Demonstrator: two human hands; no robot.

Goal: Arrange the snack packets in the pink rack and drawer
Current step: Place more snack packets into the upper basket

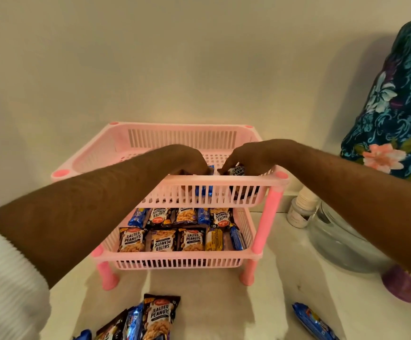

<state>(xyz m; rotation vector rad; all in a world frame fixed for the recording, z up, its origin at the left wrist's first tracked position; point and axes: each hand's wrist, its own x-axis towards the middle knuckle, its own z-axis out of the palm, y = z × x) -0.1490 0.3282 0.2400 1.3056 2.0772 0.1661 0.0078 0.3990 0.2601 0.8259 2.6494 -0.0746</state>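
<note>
Both hands reach over the front rim into the upper tray of the pink slatted plastic two-tier rack (224, 179). The left hand (189, 163) has its fingers curled down on a blue foil biscuit packet (203, 190), seen partly through the slats. The right hand (246, 158) pinches a dark salted-peanut sachet (237, 171) at its top edge. The two packets sit near each other at the tray's front, apparently so that a row can start against the front wall, as in the tier below.

The lower tray (175, 255) is already filled — two rows of peanut sachets and blue packets lying flat, labels up, packed edge to edge. That neat packing suggests the upper tray is meant to follow the same pattern; most of its floor is bare.

On the white table (268, 303), in front of the rack, a small heap of unsorted peanut and blue packets (150, 317) waits within easy reach, and one blue packet (315, 322) lies apart to the right. No drawer is visible. To the right stand a clear glass bowl (342, 241) and a stack of paper cups (302, 204) — unrelated to the work.
</note>
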